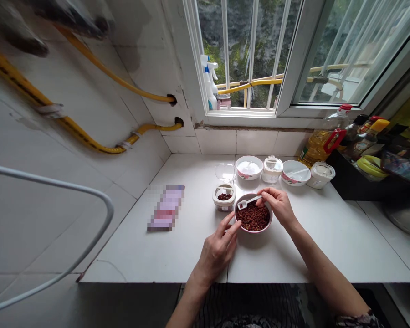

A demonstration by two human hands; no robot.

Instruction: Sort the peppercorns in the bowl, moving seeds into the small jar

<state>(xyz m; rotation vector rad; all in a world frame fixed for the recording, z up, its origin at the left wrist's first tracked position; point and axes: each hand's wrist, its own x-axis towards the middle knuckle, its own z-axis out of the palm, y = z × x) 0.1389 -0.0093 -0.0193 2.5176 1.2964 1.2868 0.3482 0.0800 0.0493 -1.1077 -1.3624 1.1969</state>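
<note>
A bowl [254, 221] of dark red peppercorn-like grains rests on the white counter. In my right hand [279, 205], a small white spoon [248, 201] is pinched by its handle, its scoop over the grains near the bowl's upper left. My left hand [219, 248] touches the left rim of the bowl with its fingertips; the fingers are apart. Just left of the bowl stands an open white jar [224, 206] partly filled with similar grains, its clear lid [225, 171] raised behind it.
Behind are a bowl of white powder [249, 175], a lidded jar [272, 169], a bowl with a white spoon [295, 181] and another jar [322, 175]. An oil bottle [319, 143] and black condiment box [351, 175] stand right. A blurred-out flat object [166, 207] lies left.
</note>
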